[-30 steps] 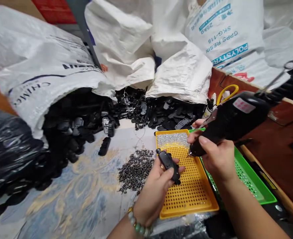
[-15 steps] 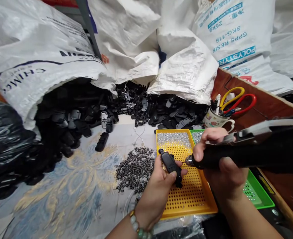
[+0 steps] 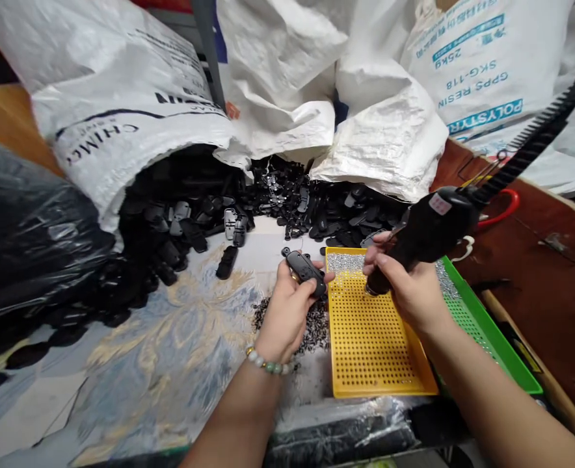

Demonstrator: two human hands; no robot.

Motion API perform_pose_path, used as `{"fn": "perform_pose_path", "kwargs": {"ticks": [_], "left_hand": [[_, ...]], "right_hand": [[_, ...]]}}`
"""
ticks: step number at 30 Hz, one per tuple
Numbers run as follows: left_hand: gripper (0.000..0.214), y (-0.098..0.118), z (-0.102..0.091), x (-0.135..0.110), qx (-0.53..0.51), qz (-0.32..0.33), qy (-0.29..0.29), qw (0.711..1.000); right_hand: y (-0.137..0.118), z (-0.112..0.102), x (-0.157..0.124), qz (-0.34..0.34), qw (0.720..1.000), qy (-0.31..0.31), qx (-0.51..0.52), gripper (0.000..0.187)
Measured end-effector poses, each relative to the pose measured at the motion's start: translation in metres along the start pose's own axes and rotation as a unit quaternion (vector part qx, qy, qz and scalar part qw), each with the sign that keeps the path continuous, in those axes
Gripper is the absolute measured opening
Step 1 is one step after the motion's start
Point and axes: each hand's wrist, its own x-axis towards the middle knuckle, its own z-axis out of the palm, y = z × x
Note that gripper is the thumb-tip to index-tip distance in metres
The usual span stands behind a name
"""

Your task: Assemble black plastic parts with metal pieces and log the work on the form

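Observation:
My left hand (image 3: pixel 287 315) is closed around a small black plastic housing (image 3: pixel 304 270), its thumb lying across the lower end. A beaded bracelet circles that wrist. In my right hand (image 3: pixel 421 296) is a black electric screwdriver (image 3: pixel 428 224) with a coiled cable running up to the right. Its tip points down over the perforated floor of the yellow tray (image 3: pixel 370 348), apart from the housing. Small silvery screws (image 3: pixel 350 262) fill the tray's far end. Beneath and beside my left hand lies a heap of tiny dark parts (image 3: pixel 317 333), partly covered by it.
A green tray (image 3: pixel 505 354) stands right of the yellow one. White sacks (image 3: pixel 170 130) spill black plastic parts (image 3: pixel 360 218) along the back. One black piece (image 3: pixel 227 262) lies apart on the patterned cover. Red-handled scissors (image 3: pixel 505 207) show behind the screwdriver; a black bag (image 3: pixel 28 227) is at left.
The screwdriver has swung from lying nearly level beside the housing to tip-down over the yellow tray. The housing is now farther from its tip. The whole view has shifted.

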Motion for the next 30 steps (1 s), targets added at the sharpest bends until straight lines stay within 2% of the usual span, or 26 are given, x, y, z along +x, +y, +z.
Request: {"fn": "perform_pose_path", "kwargs": {"ticks": [3,7,14,20,30], "left_hand": [[0.029,-0.004,-0.001,0.002,-0.003,-0.016,-0.014,1.000],[0.028,-0.002,-0.006,0.005,-0.025,-0.023,-0.003,0.999],[0.013,0.003,-0.006,0.006,-0.107,-0.058,0.011,0.992],[0.038,0.004,-0.004,0.007,-0.155,-0.078,0.022,0.985],[0.044,0.002,-0.006,0.008,-0.154,-0.077,0.013,0.985]], "right_hand": [[0.009,0.021,0.006,-0.049,0.998,0.018,0.038,0.019],[0.027,0.033,0.013,-0.051,0.996,0.025,0.064,0.019],[0.043,0.031,0.012,-0.050,0.996,0.039,0.059,0.024],[0.046,0.029,0.012,-0.037,0.997,0.029,0.056,0.023],[0.044,0.031,0.007,-0.014,0.998,0.007,0.059,0.021]]}}
